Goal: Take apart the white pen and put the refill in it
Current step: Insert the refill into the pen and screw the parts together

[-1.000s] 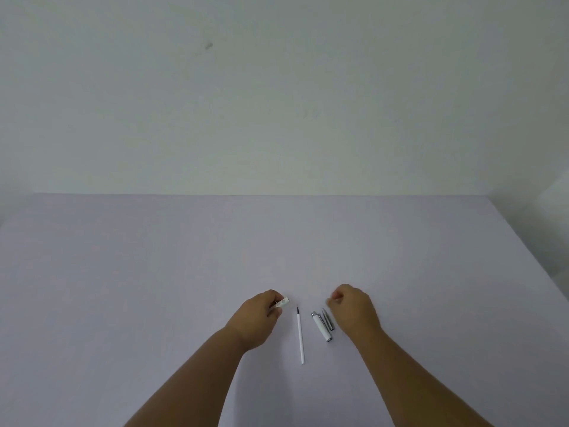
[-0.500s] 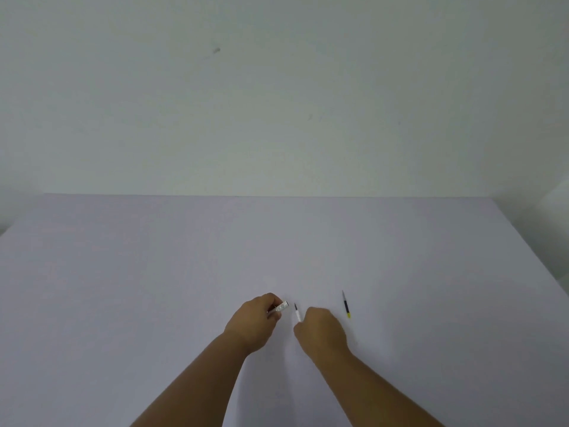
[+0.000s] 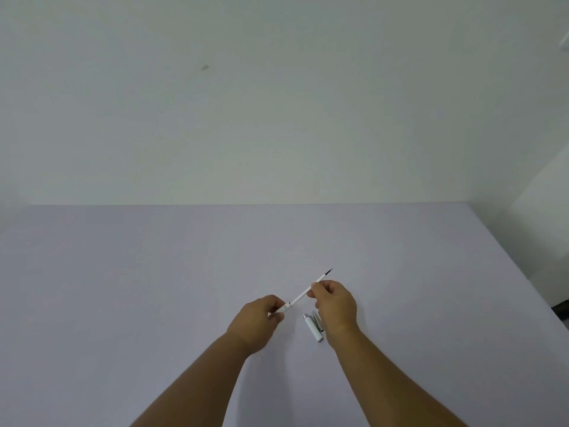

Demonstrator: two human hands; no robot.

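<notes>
My left hand [image 3: 260, 320] is closed on a short white pen barrel piece [image 3: 284, 309], whose open end points up and to the right. My right hand [image 3: 335, 306] pinches a thin white refill [image 3: 300, 298] with a dark tip, held slanted above the table. The refill's lower end meets the barrel's opening; how far it is inside I cannot tell. The white pen cap [image 3: 312, 329] with a silver clip lies on the table just below my right hand, partly hidden by it.
The work surface is a pale lilac table [image 3: 154, 272] against a plain white wall. Its right edge [image 3: 523, 272] runs diagonally toward me.
My right hand let go of a small piece, moved left, lifted the white refill off the table and brought its end to the barrel. My left hand stayed put.
</notes>
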